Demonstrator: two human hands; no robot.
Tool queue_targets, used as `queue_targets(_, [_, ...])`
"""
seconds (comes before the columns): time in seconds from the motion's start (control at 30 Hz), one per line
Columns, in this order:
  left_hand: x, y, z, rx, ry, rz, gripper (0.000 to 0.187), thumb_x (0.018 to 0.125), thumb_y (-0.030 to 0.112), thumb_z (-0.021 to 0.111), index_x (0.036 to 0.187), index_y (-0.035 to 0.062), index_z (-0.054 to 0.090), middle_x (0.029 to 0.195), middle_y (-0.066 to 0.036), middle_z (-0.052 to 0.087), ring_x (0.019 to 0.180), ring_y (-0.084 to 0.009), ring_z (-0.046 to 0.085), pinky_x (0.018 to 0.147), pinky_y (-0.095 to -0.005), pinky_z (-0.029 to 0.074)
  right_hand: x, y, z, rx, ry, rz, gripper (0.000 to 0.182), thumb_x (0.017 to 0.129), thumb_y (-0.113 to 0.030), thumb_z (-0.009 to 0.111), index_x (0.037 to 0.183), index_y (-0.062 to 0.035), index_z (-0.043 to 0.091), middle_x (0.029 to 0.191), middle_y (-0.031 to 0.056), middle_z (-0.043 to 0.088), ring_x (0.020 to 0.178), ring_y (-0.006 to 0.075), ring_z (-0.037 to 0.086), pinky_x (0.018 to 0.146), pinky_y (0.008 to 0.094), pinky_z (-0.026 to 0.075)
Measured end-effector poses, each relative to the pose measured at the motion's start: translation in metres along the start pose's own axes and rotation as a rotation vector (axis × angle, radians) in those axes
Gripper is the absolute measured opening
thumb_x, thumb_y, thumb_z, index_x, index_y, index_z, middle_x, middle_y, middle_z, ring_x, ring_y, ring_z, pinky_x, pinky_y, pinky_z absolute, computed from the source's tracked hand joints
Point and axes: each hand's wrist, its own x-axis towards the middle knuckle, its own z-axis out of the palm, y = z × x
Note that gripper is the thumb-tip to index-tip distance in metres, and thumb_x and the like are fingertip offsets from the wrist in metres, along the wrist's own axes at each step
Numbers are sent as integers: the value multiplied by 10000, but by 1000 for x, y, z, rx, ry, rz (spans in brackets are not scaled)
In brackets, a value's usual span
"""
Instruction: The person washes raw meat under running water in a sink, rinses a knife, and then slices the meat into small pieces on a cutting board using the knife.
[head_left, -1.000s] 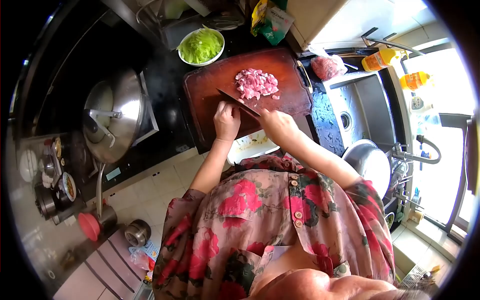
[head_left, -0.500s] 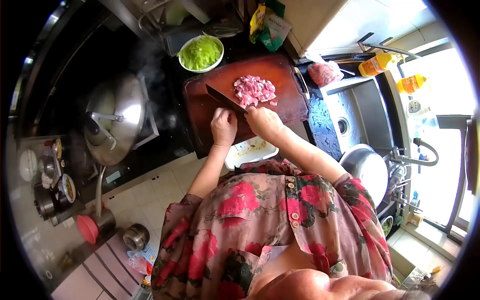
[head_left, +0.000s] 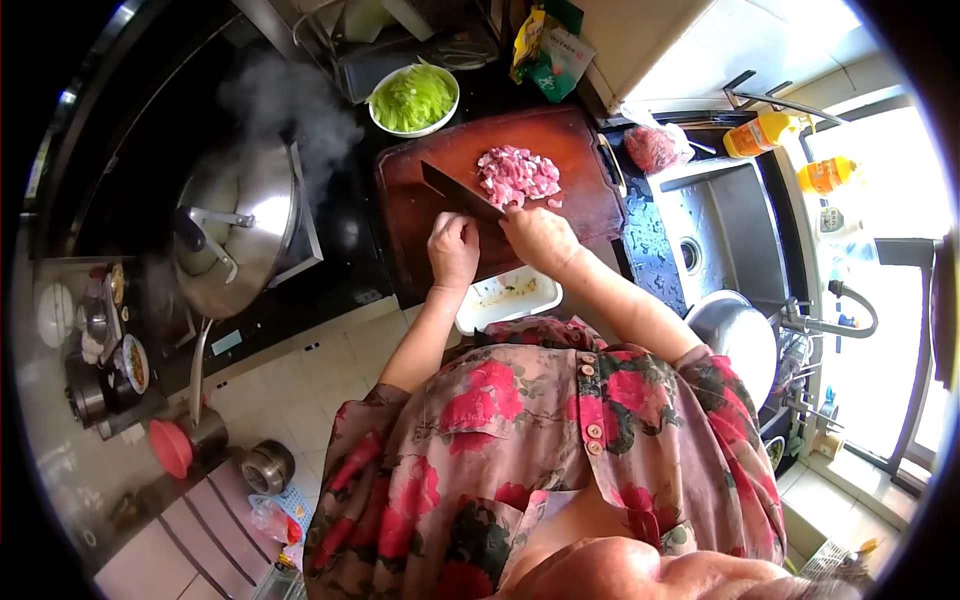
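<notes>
My right hand (head_left: 541,241) grips the handle end of a cleaver (head_left: 455,187), its dark blade slanting up and left over the board. My left hand (head_left: 454,250) is closed, its fingers curled at the near side of the blade; whatever they may hold is hidden. Both hands are over the near part of a reddish-brown cutting board (head_left: 570,133). Just beyond the blade lies a heap of chopped raw pink meat (head_left: 518,176), with a few small bits beside it near my right hand.
A bowl of sliced green vegetable (head_left: 414,98) stands behind the board. On the left, a lidded wok (head_left: 235,225) steams on the stove. A white tray (head_left: 508,300) sits between the board and my body. Bagged meat (head_left: 656,147) and a sink (head_left: 735,225) are at right.
The whole view has shifted slightly, with things appearing a little lower and to the right. Steam over the wok is thicker. Both hands and the cleaver keep nearly the same place on the board.
</notes>
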Motion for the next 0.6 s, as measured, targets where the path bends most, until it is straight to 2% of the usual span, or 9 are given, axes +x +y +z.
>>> queue_targets(0.03, [0, 0, 1, -1, 6, 12, 37, 776, 0, 646, 773, 21, 616, 814, -141, 611, 747, -349, 616, 658, -400, 512, 0, 7, -5, 34, -1, 19, 131, 881, -146, 535, 884, -29, 594, 696, 147, 663, 675, 306, 688, 598, 398, 557])
queue_targets(0.1, [-5, -6, 7, -178, 83, -130, 45, 787, 54, 679, 792, 24, 646, 835, -143, 635, 751, -336, 640, 666, -379, 519, -14, 17, -12, -17, -4, -27, 140, 890, -152, 529, 885, -29, 595, 695, 148, 662, 673, 314, 684, 600, 410, 553])
queue_targets(0.23, [-4, -7, 4, -19, 38, -17, 78, 783, 68, 694, 779, 19, 634, 836, -144, 625, 752, -353, 630, 654, -397, 513, -39, 8, -28, -2, -121, 35, 151, 887, -159, 535, 871, -20, 589, 709, 153, 663, 697, 318, 684, 628, 407, 551])
queue_targets(0.3, [-6, -8, 7, 18, 23, -20, 53, 784, 45, 673, 779, 21, 626, 827, -140, 617, 750, -357, 623, 652, -405, 512, -31, 12, 4, 9, 44, -65, 167, 896, -172, 533, 868, -16, 587, 704, 158, 660, 695, 323, 682, 638, 404, 552])
queue_targets(0.43, [-3, -4, 1, 50, -7, 25, 15, 782, 14, 640, 786, 22, 629, 839, -130, 623, 756, -350, 625, 662, -408, 514, 9, -1, 2, 74, 0, 37, 192, 902, -196, 531, 865, -26, 613, 698, 172, 663, 708, 330, 685, 651, 416, 555])
queue_targets(0.6, [-5, 2, -2, -94, 92, -42, 28, 778, 20, 646, 771, 24, 619, 838, -130, 613, 748, -338, 624, 649, -400, 512, -31, 6, -31, 44, -69, 57, 169, 890, -152, 514, 874, -19, 618, 718, 177, 667, 715, 330, 687, 644, 424, 556])
